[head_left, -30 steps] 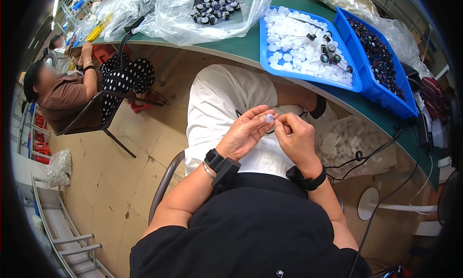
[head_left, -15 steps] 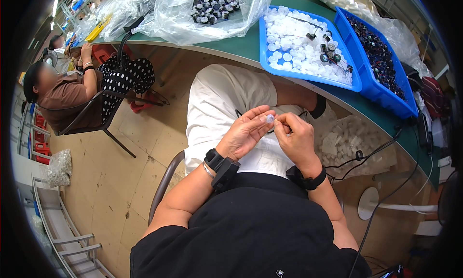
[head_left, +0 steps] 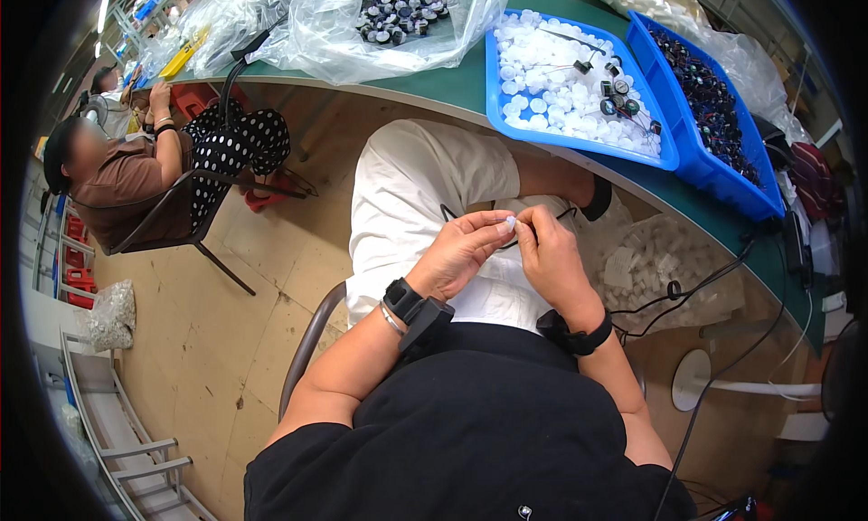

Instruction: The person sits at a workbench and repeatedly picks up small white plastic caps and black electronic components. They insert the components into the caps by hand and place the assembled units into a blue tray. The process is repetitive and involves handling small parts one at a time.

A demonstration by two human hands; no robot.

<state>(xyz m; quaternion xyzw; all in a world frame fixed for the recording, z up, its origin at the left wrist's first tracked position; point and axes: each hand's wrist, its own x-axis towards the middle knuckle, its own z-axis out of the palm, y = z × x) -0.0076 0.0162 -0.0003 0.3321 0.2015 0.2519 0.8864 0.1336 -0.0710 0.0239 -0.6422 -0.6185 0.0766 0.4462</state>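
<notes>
Above my lap, my left hand [head_left: 457, 252] and my right hand [head_left: 553, 257] meet at the fingertips. Between them they pinch a small whitish cap [head_left: 511, 222], mostly covered by the fingers; whether anything sits inside it cannot be seen. On the bench beyond, a shallow blue tray [head_left: 493, 87] holds many loose white caps [head_left: 538, 69] with several small dark round parts with wires [head_left: 619, 96] on top. Right of it, a deeper blue bin [head_left: 768, 191] is filled with dark wired parts [head_left: 714, 96].
A clear plastic bag [head_left: 316, 46] on the green bench [head_left: 434, 91] holds capped dark parts [head_left: 402, 14]. Black cables [head_left: 696, 299] hang at the right. Below the bench lies a bag of white pieces [head_left: 660, 263]. A seated co-worker [head_left: 136, 173] is at the left.
The fingers of my left hand have closed in from a more open pose, and both hands' fingertips now cover more of the whitish cap. The trays have not moved.
</notes>
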